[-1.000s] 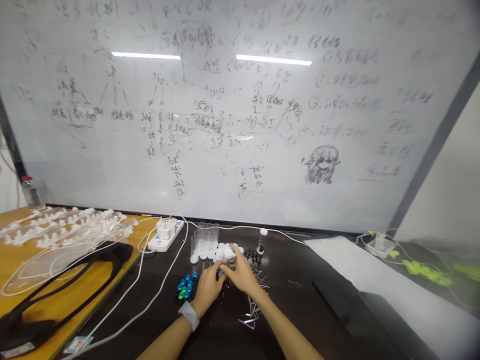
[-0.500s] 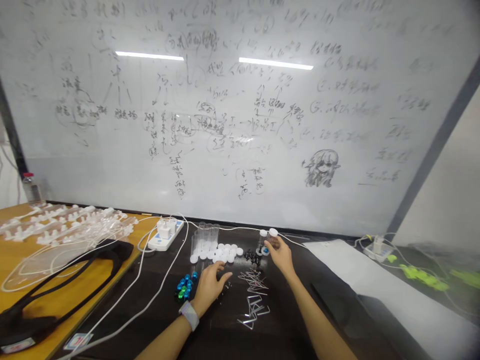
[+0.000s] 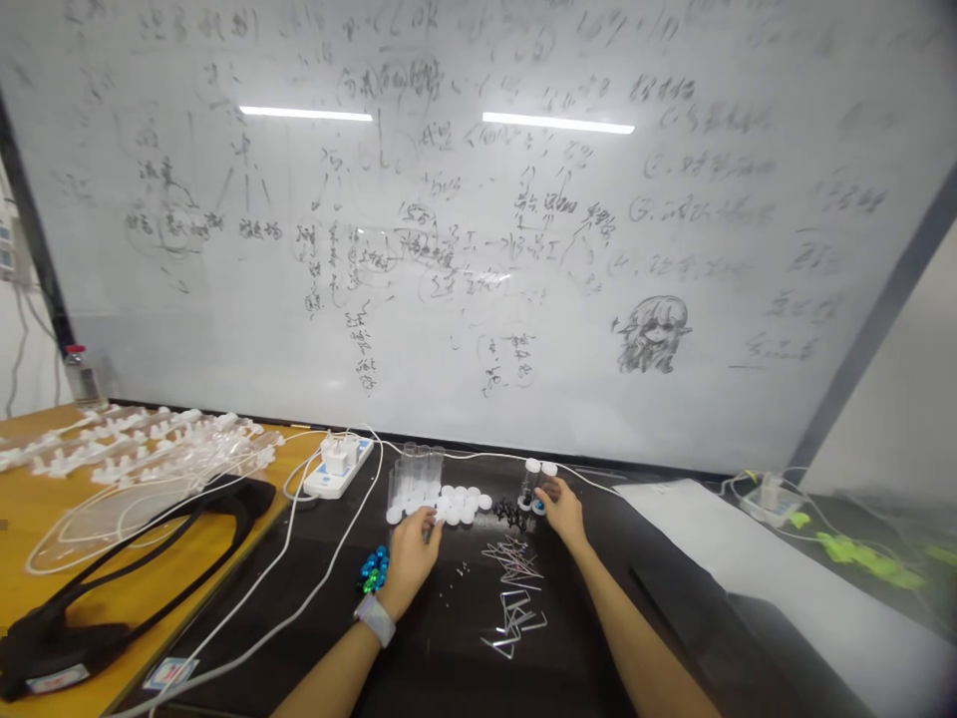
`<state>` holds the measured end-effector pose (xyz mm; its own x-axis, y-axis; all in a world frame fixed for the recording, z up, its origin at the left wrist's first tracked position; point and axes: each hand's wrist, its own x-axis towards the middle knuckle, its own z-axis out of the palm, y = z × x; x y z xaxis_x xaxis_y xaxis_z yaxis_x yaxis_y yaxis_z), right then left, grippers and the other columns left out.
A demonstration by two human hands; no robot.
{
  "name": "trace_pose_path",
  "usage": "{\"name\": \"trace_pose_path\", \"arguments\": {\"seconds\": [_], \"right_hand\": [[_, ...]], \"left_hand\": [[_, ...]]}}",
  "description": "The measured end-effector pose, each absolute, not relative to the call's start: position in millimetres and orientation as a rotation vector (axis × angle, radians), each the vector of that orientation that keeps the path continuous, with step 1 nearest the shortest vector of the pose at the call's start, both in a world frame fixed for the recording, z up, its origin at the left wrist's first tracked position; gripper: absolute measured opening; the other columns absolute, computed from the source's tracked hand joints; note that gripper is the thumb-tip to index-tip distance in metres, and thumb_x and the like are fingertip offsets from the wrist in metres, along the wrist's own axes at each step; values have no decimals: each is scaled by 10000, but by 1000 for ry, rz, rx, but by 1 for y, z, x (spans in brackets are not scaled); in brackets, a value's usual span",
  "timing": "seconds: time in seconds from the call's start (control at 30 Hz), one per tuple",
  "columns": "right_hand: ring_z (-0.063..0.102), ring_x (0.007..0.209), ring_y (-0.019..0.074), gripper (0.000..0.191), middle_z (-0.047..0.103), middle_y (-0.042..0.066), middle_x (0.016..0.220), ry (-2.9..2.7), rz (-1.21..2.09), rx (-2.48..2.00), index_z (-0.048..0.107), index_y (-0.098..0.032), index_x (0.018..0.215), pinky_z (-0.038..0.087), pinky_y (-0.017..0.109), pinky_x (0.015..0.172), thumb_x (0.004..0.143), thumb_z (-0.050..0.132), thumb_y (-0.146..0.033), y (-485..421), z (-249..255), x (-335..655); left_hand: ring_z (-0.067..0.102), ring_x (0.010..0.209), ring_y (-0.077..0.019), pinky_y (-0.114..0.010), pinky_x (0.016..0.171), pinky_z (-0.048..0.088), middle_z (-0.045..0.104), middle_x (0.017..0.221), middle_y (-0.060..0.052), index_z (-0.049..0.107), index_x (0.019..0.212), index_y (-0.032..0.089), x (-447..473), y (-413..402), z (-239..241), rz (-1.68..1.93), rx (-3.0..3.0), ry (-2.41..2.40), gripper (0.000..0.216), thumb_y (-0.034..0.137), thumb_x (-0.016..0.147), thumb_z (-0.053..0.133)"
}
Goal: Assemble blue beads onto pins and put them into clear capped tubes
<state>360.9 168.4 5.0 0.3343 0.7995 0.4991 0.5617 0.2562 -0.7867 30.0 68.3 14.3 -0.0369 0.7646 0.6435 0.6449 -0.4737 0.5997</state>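
My right hand [image 3: 562,514] has its fingers closed around a clear tube with a white cap [image 3: 549,469] and a blue bead [image 3: 539,506] near its bottom. Another capped tube [image 3: 527,489] stands beside it at the left. My left hand [image 3: 410,553], wearing a watch on the wrist, reaches to the near edge of the white caps [image 3: 468,504]; thumb and fingers are apart, and I see nothing held. Clear tubes [image 3: 415,474] stand behind the caps. Blue and green beads [image 3: 372,570] lie left of this hand, partly hidden by it.
Small black pieces [image 3: 510,514], thin bent rods [image 3: 514,560] and silver hex keys [image 3: 515,623] lie between my arms. A power strip [image 3: 340,469] with white cables stands at the left. A black strap [image 3: 150,568] lies on the yellow table [image 3: 194,558]. The whiteboard [image 3: 449,379] rises behind.
My left hand has moved slightly left and away from me to the caps, its thumb now nearer the fingers. The right hand stays at the tube. The view has shifted slightly.
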Motion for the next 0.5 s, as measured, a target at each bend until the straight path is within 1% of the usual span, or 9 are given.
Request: {"name": "trace_pose_path", "arguments": {"seconds": [0.07,0.17,0.27,0.33,0.37,0.43,0.5], "right_hand": [[689,942,303,514,708,162,1016,-1295,206,-1440,585,-124,1130,519,434,864,704,664,-401,163,8,360],[649,943,309,588,654,198,1081,-1179,-2,-1438,555,-97,1188,506,441,852,738,651,-463,144,16,353],[621,905,272,482,631,163,1035,-1203,-132,-1331,558,-116,1194,507,411,830,865,532,-467,119,21,337],[617,857,254,424,632,135,980,-1265,-109,-1289,576,-132,1165,514,393,799,897,498,-451,105,20,324],[617,820,247,393,636,123,948,-1298,-82,-1279,592,-140,1134,518,383,773,904,489,-442,100,19,318],[617,762,234,331,651,104,895,-1397,-17,-1263,631,-157,1038,518,368,739,911,480,-423,94,17,309],[620,730,226,287,666,89,853,-1508,36,-1240,655,-172,947,514,357,726,911,484,-401,91,15,304]], "left_hand": [[701,771,-223,-329,741,528,738,832,-62,664,950,203,22,70,22,1552,2080,1582,170,302,893,538],[699,829,-244,-337,772,516,746,868,-81,688,934,198,4,68,39,1457,2165,1684,167,291,884,559],[689,899,-255,-343,840,487,750,933,-103,714,931,191,-20,63,56,1192,2318,1737,158,258,881,580],[685,932,-272,-342,857,471,752,925,-106,732,881,194,-33,60,65,963,2352,1798,113,260,836,651],[688,913,-279,-341,840,472,754,895,-104,736,846,195,-38,59,68,841,2346,1833,96,270,797,701],[694,866,-290,-331,782,483,747,826,-94,734,806,195,-43,58,71,655,2307,1891,158,294,701,795],[698,835,-301,-328,742,488,735,787,-95,727,783,182,-41,58,71,536,2296,1939,213,266,629,847]]}}
